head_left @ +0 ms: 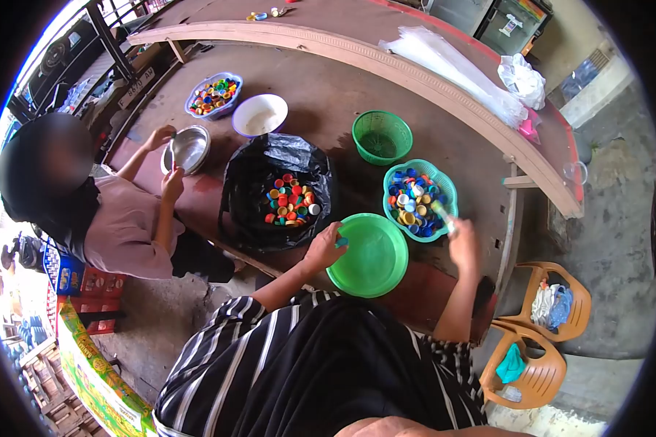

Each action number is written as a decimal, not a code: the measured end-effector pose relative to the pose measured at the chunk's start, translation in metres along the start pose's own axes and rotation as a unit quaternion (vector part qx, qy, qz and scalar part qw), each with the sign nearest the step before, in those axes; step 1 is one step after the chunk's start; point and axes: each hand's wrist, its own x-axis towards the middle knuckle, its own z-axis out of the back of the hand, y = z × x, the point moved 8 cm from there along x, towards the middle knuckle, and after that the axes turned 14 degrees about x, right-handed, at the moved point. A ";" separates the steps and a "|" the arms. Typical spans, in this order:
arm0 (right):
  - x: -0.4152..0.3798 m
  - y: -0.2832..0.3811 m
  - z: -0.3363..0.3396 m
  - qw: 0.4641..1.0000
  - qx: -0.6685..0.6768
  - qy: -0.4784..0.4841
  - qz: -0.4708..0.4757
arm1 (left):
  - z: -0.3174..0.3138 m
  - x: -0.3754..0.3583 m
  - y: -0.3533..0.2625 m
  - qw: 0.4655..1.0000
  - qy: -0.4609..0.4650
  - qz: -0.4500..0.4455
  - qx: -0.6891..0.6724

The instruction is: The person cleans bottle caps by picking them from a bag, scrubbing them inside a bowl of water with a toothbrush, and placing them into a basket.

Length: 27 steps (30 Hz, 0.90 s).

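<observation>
My left hand [325, 249] is closed on a teal bottle cap [342, 242] at the left rim of a green basin [368, 255] that holds some water. My right hand [463, 246] grips a small brush [442, 214] with a pale handle and a yellow-green head. The brush head is above the front right of a turquoise basket [450, 191] full of blue, white, yellow and orange bottle caps [410, 206]. Left of the basin, a black plastic bag [244, 191] lies opened around more caps [293, 200], mostly red, orange and green.
At the left, a co-worker [127, 218] holds a thin brush-like tool over a metal bowl [191, 149]. Farther back are a white bowl [260, 115], a basket of caps [214, 96] and a green basket [381, 137]. A raised wooden edge [328, 45] bounds the table; orange chairs [530, 364] stand right.
</observation>
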 end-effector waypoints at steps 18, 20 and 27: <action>-0.117 0.051 -0.157 0.983 0.163 0.067 0.049 | -0.115 0.015 0.030 0.743 0.205 0.217 -0.598; -0.117 0.043 -0.160 0.983 0.168 0.067 0.015 | -0.107 0.009 0.017 0.740 0.206 0.243 -0.592; -0.106 0.032 -0.152 0.990 0.121 0.066 0.025 | -0.111 0.008 0.037 0.833 0.182 0.232 -0.467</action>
